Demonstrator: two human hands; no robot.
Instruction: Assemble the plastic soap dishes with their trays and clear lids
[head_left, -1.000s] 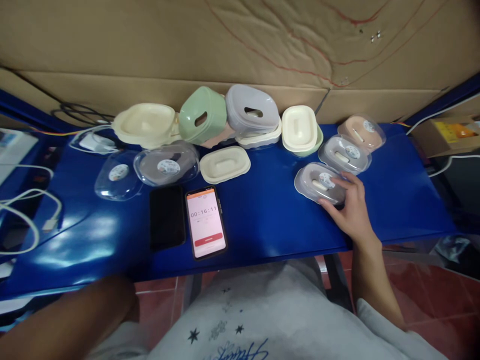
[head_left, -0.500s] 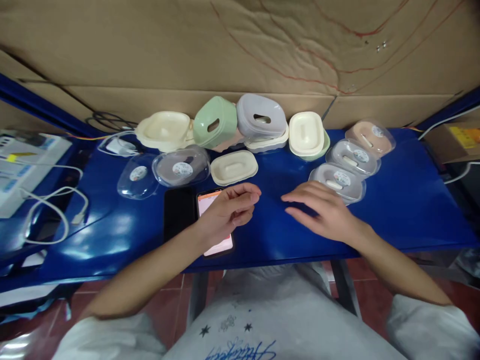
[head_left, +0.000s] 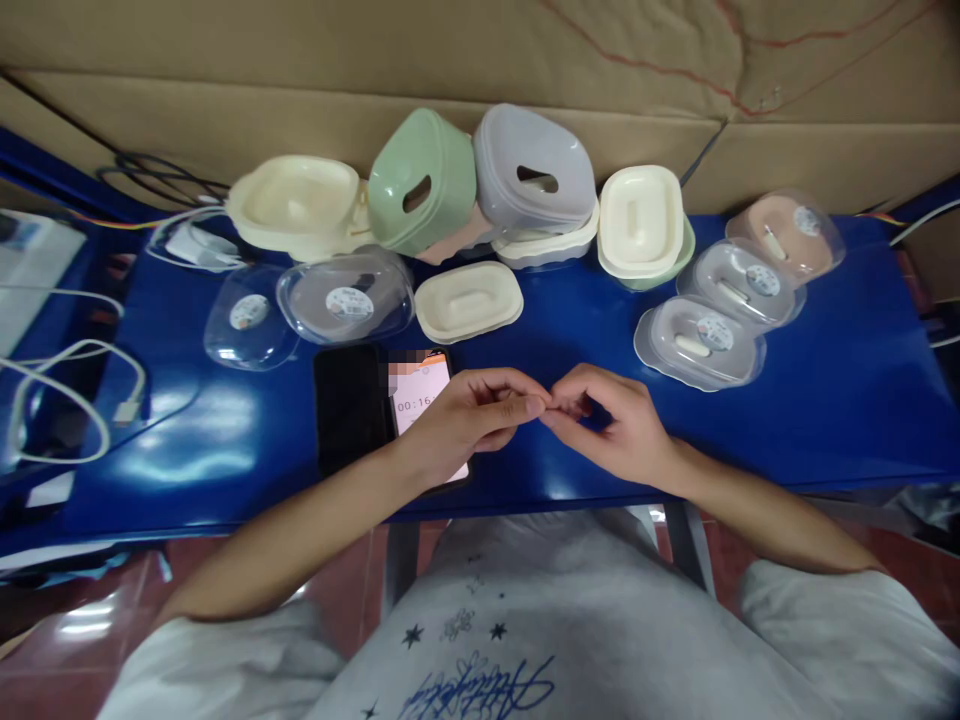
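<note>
My left hand point(head_left: 469, 415) and my right hand point(head_left: 607, 425) meet fingertip to fingertip above the front middle of the blue table point(head_left: 825, 400). Both have curled, pinched fingers, and I cannot make out anything between them. The left hand partly covers a lit phone point(head_left: 420, 390) showing a timer. A black phone point(head_left: 351, 405) lies beside it. Three lidded soap boxes sit to the right: a grey one nearest point(head_left: 701, 345), another grey one point(head_left: 739, 290), and a pink one point(head_left: 787, 235).
Along the back stand a cream tray point(head_left: 292, 200), a green box point(head_left: 420, 185), a grey box point(head_left: 532, 170), a cream lid point(head_left: 640, 220) and a cream tray point(head_left: 469, 300). Two clear lids point(head_left: 345, 300) lie at left. White cables point(head_left: 67, 400) trail off the left edge. Cardboard point(head_left: 300, 60) backs the table.
My right hand left the nearest grey soap box and moved left. My left hand came up from below. Both hands closed and now touch at the fingertips.
</note>
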